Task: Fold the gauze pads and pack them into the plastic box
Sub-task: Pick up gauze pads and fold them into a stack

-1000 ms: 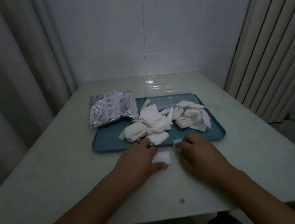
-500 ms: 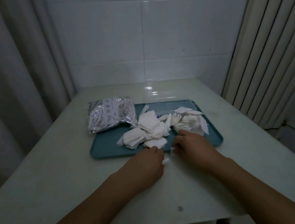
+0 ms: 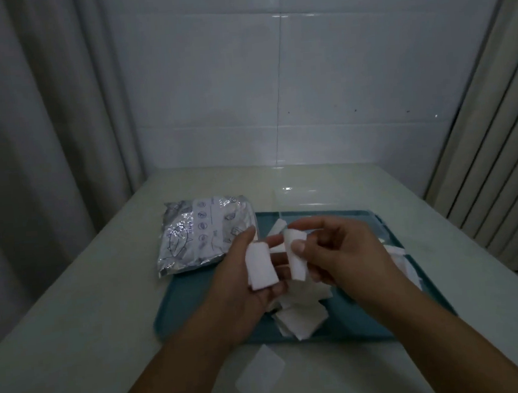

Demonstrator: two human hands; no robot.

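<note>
1. A folded gauze pad (image 3: 261, 269) is held in the left hand (image 3: 246, 285), raised above the teal tray (image 3: 186, 307); the thumb is laid along its edge, and the fingers behind it are hidden.
2. A second folded pad (image 3: 296, 257) is pinched by the right hand (image 3: 338, 252), thumb in front, fingers curled.
3. Loose pads (image 3: 301, 320) are heaped on the tray; one flat pad (image 3: 261, 374) lies on the worktop (image 3: 77, 350).
4. A foil pack (image 3: 200, 232) is found at the tray's far left corner.

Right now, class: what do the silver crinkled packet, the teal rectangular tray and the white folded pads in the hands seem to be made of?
Silver crinkled packet: likely metallised foil film; shiny, creased, printed.
Teal rectangular tray: probably moulded plastic; smooth, even colour, rounded raised rim.
White folded pads, one in the left hand, one in the right hand: soft matt fabric, seemingly gauze; weave not visible.
</note>
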